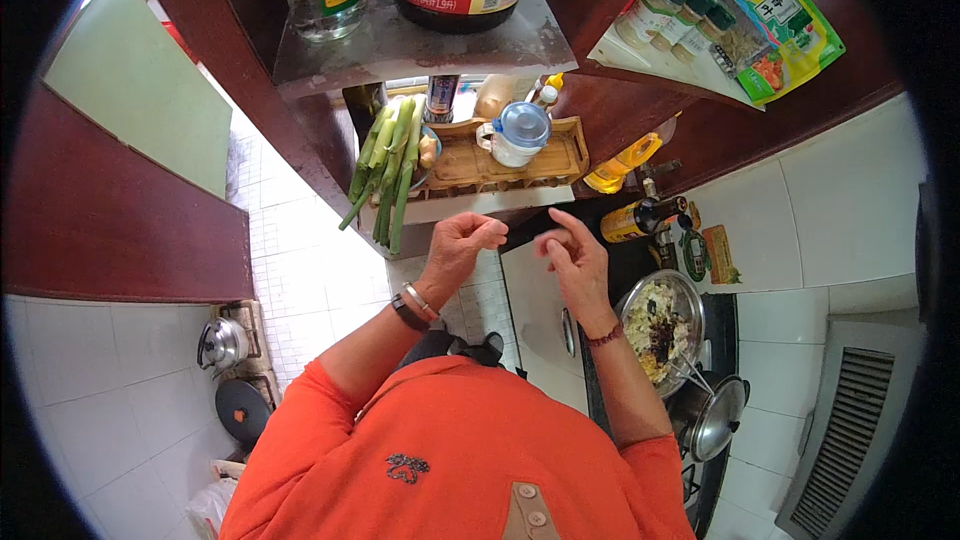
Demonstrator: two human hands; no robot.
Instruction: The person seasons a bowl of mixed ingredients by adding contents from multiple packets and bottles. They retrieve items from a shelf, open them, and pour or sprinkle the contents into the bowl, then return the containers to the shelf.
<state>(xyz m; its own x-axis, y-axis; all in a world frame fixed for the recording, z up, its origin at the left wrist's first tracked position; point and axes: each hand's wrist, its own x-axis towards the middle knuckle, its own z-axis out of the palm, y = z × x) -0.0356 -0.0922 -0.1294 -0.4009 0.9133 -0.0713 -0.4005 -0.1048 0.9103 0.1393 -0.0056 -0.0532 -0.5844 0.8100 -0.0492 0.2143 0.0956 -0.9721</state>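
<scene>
My left hand is raised in front of my chest, its fingers curled in against the thumb, with nothing visible in it. Across a small gap, my right hand has its index finger stretched out and the other fingers bent; part of it is blurred, and no object shows there. Beyond both hands, a wooden rack carries a white handled jar with a blue lid. Cut green onion stalks lie at its left end beside a piece of ginger. Right of my right wrist, a metal bowl holds chopped food with dark sauce on top.
A brown sauce bottle and a bottle of yellow oil stand on the right counter. Behind the bowl is a lidded pot. Overhead, a shelf bears large bottles. A kettle sits at far left.
</scene>
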